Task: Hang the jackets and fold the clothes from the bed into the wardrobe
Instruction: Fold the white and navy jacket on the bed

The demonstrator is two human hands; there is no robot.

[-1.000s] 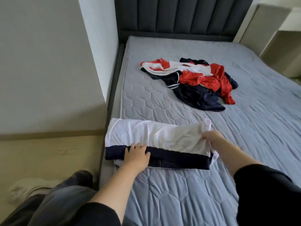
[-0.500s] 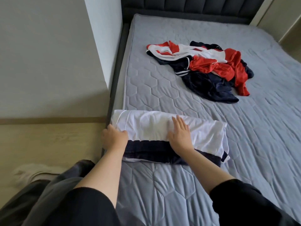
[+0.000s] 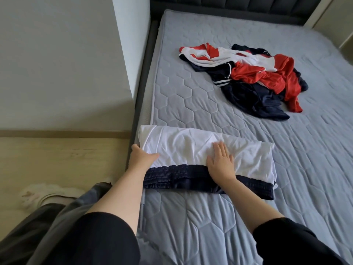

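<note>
A folded white garment [image 3: 248, 159] with a dark navy elastic band along its near side lies across the near left part of the grey quilted mattress [image 3: 191, 104]. My left hand [image 3: 141, 157] holds its left end, thumb on top and fingers hidden round the edge. My right hand [image 3: 221, 163] lies flat on the middle of the garment, fingers straight, pressing the white cloth. Farther up the bed sits a rumpled pile of red, white and navy clothes [image 3: 254, 87].
A dark padded headboard [image 3: 238, 4] closes the far end of the bed. A white wall corner [image 3: 131, 44] stands to the bed's left, with pale wooden floor [image 3: 63, 157] below it. My leg in grey trousers and a white sock [image 3: 47, 192] is at the lower left.
My right hand left the garment's right end and now presses flat on its middle. My left hand slid from the navy band to the left end. The garment looks more tightly folded.
</note>
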